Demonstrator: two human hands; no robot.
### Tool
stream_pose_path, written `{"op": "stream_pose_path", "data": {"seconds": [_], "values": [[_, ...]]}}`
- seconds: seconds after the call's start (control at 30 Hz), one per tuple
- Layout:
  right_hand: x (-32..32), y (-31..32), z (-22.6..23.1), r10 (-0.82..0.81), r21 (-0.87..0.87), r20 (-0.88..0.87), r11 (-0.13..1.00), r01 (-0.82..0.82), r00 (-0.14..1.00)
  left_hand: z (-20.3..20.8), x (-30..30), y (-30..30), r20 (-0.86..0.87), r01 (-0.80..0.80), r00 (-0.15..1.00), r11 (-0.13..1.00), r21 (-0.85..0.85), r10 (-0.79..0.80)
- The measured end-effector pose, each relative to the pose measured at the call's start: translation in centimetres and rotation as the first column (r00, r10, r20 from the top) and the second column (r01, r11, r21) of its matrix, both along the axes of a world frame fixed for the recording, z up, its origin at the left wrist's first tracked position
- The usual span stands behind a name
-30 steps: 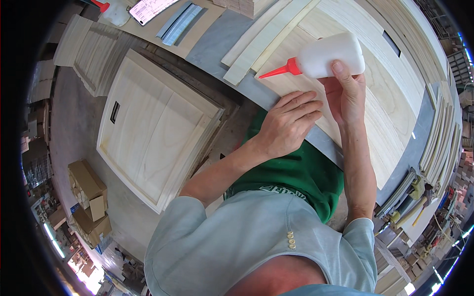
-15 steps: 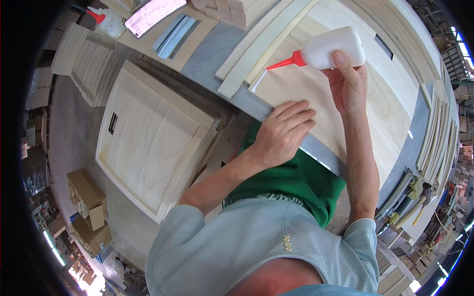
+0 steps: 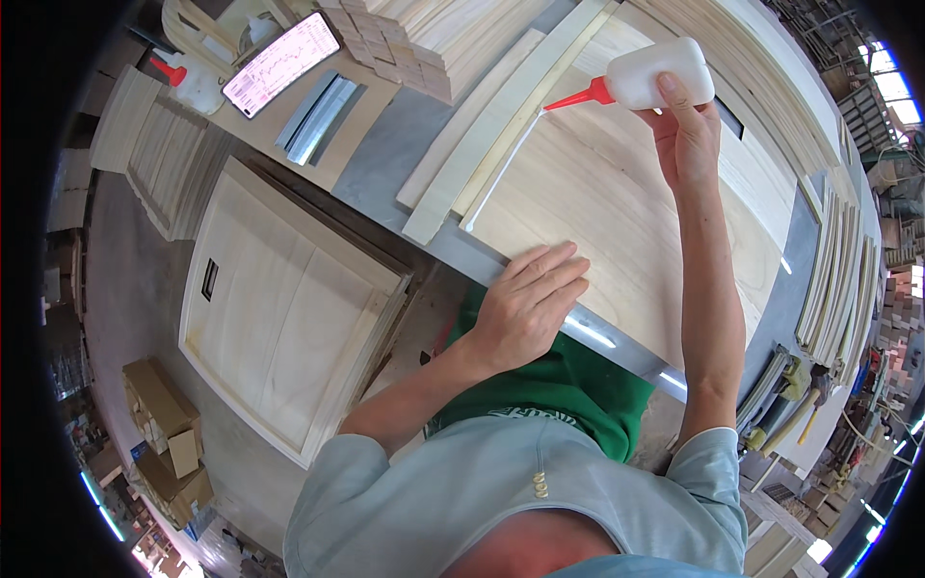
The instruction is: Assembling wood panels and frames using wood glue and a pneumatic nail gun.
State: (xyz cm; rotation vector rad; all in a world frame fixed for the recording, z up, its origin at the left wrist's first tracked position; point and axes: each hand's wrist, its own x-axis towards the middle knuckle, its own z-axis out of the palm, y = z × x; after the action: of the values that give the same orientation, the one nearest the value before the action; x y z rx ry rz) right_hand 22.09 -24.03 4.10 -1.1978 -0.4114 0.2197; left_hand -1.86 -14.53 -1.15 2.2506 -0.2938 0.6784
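My right hand (image 3: 686, 125) grips a white glue bottle (image 3: 647, 77) with a red pointed nozzle, tipped so the nozzle points left and slightly down. The nozzle's tip is at the end of a white glue line (image 3: 503, 176) that runs along the left edge of a pale wooden panel (image 3: 607, 183). On the panel's near edge rests my left hand (image 3: 533, 299), its fingers stretched out and holding nothing. Beside the glue line lie wooden strips (image 3: 511, 125), parallel to that panel edge.
Left of the grey table stands a stack of framed wooden panels (image 3: 299, 308). A phone (image 3: 281, 65), a metal channel piece (image 3: 320, 116) and a second glue bottle (image 3: 196, 85) lie at the far left. Wooden strips (image 3: 836, 279) are stacked to the right. Cardboard boxes (image 3: 166, 414) sit on the floor.
The glue line has grown longer along the panel's edge, away from me. My right hand has carried the bottle farther along it. My left hand still rests on the panel.
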Motion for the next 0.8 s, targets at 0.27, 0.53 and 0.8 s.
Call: {"op": "stream_pose_path", "data": {"seconds": [0.27, 0.53, 0.8], "values": [[3.5, -0.3, -0.8, -0.029, 0.045, -0.020, 0.999, 0.030, 0.999, 0.2, 0.0, 0.1, -0.042, 0.014, 0.999, 1.000, 0.021, -0.014], [8.6, -0.3, -0.5, -0.102, 0.048, 0.065, 0.994, 0.099, 0.993, 0.7, 0.0, 0.1, -0.087, 0.024, 0.996, 1.000, 0.007, -0.023], [13.8, -0.4, -1.5, -0.201, 0.077, 0.099, 0.978, 0.194, 0.975, 1.2, 0.1, 0.2, -0.128, 0.038, 0.991, 0.999, 0.010, -0.036]]}}
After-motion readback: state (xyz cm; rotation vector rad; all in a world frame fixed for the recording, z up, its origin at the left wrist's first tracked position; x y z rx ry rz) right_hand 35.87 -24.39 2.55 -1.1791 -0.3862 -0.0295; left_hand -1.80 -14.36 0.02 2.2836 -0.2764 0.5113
